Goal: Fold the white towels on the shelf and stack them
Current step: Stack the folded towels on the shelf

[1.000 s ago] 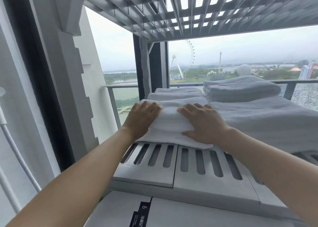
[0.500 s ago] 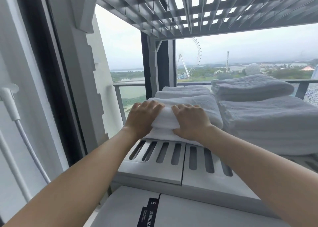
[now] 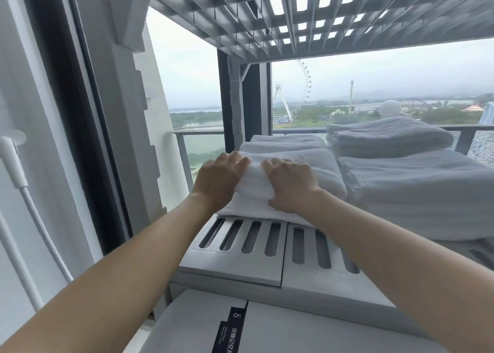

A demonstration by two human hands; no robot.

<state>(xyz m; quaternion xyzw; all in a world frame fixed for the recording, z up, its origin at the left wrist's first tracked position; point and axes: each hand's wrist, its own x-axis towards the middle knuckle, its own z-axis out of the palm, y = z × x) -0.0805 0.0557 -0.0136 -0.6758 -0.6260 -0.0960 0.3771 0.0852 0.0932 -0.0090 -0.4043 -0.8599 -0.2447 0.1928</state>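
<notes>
Centre frame, my left hand [image 3: 219, 182] and right hand [image 3: 290, 186] both clutch the folded white towel [image 3: 322, 169], long axis running up-frame away from me.

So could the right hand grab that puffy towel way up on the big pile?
Probably yes, once it lets go. The right hand grips the white towel in front; the puffy towel sits farther back atop the big pile, with nothing above blocking it.
</notes>
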